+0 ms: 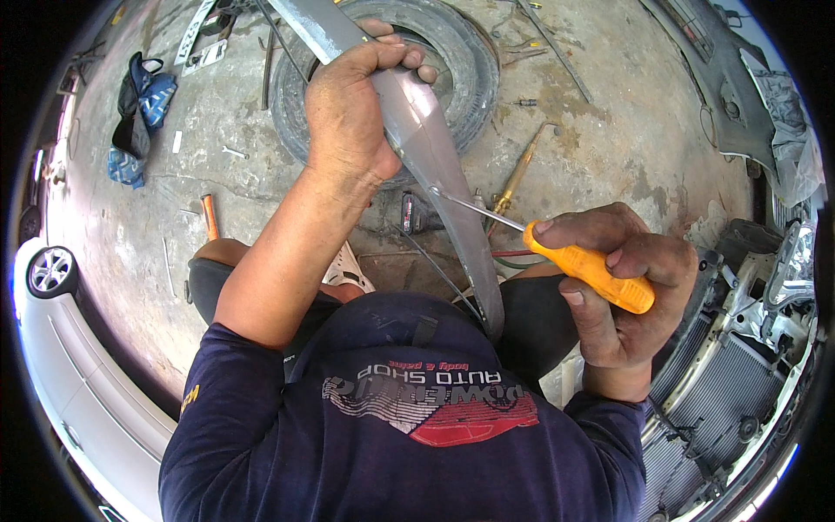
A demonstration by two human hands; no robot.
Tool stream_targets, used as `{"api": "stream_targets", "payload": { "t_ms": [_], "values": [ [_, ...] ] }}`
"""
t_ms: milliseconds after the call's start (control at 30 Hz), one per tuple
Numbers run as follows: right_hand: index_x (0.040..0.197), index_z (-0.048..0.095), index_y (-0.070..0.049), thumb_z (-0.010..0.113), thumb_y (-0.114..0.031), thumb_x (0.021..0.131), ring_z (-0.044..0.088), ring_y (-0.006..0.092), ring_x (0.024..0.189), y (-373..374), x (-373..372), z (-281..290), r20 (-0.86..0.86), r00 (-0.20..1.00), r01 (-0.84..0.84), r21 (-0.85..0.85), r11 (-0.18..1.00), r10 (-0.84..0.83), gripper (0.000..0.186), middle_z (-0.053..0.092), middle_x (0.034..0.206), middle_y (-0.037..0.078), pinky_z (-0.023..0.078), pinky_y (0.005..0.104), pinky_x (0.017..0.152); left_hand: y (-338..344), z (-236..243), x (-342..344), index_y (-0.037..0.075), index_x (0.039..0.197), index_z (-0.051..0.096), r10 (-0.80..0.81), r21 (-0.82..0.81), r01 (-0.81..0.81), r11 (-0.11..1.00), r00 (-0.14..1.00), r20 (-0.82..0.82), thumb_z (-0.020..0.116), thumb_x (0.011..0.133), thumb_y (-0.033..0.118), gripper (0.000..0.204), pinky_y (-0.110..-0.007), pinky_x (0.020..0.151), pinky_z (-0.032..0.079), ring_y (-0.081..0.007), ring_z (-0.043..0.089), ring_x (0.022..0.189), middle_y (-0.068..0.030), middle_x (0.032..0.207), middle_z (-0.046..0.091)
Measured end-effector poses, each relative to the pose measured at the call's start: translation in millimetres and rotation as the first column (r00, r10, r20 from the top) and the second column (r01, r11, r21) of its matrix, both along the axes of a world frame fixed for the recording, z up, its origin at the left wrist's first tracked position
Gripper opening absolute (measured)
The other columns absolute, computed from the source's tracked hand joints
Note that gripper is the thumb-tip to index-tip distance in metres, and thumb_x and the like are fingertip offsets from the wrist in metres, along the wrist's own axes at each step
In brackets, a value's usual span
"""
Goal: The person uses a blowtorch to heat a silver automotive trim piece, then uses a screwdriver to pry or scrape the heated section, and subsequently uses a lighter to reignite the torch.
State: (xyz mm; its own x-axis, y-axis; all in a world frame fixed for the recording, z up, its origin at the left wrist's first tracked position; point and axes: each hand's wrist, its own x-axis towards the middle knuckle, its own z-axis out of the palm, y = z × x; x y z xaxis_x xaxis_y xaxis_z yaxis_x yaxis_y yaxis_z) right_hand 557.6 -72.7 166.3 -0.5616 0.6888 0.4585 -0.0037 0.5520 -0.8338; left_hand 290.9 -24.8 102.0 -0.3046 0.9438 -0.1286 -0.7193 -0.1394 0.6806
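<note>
My left hand [357,109] grips a long, tapering silver-grey panel piece [444,165] near its upper part, fingers curled over its edge. The piece slopes down between my knees to its narrow lower end. My right hand [631,287] holds a screwdriver by its orange handle [587,265], finger and thumb around it. The screwdriver's thin shaft [483,210] reaches up-left, its tip at the surface of the panel piece. A tire [296,113] lies on the floor under the upper part of the piece.
The concrete floor [209,113] holds a blue bag [139,122], a wrench [235,152], an orange-handled tool [209,213], a brass torch [522,170] and metal bars [557,52]. A silver car [91,391] is left; a radiator [704,418] and car body parts [739,104] are right.
</note>
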Motion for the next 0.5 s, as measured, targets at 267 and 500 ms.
{"api": "stream_targets", "payload": {
  "t_ms": [267,500],
  "values": [
    [0.114,0.042,-0.011,0.074,-0.008,0.096,0.075,0.0333,0.099,3.3,8.4,5.6,-0.131,0.991,0.000,-0.069,0.998,-0.009,0.037,0.075,0.108,0.027,0.059,0.0400,0.087,0.6,-0.1,-1.1,0.006,0.114,0.052,0.009,-0.020,-0.009,1.000,1.000,-0.002,0.055,0.092,-0.004,0.024,-0.040,0.078,0.060,-0.0226,0.063,0.083,-0.0104,0.090,0.058],
    [0.115,0.042,-0.010,0.071,-0.005,0.097,0.074,0.0322,0.100,-0.7,3.3,-1.8,-0.097,0.995,-0.017,-0.060,0.998,0.011,0.035,0.075,0.109,0.026,0.058,0.0395,0.088,3.3,0.2,1.1,0.006,0.109,0.053,0.015,-0.049,-0.014,0.999,1.000,0.014,0.055,0.094,0.000,0.016,-0.039,0.076,0.058,-0.0258,0.063,0.080,-0.0124,0.087,0.061]
  ]
}}
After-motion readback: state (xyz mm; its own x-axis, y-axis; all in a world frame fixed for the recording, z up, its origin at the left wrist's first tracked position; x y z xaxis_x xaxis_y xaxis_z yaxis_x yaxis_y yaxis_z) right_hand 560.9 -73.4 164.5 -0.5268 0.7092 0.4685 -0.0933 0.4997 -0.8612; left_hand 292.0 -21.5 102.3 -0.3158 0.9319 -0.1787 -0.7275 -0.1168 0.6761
